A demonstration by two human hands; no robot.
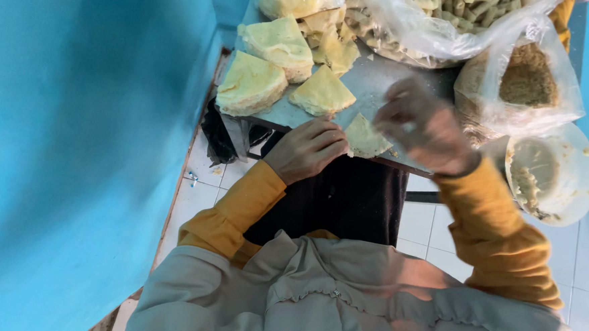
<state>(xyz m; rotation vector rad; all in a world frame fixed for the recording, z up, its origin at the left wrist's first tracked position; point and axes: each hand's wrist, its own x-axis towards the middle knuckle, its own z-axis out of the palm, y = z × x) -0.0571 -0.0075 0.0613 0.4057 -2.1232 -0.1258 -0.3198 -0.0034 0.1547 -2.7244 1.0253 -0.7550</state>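
Centre of frame, near tabletop (377,80) edge: one pale yellow triangular wrapper (364,138); left hand (305,149) beside it, fingers together, tips touching its left edge; right hand (421,126) blurred above its right side, fingers' state cannot be told; stacked wrappers (250,84) upper left; white bowl (570,171) right

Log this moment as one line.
left hand: resting on pastry sheet | right hand: blurred above table | stacks: behind
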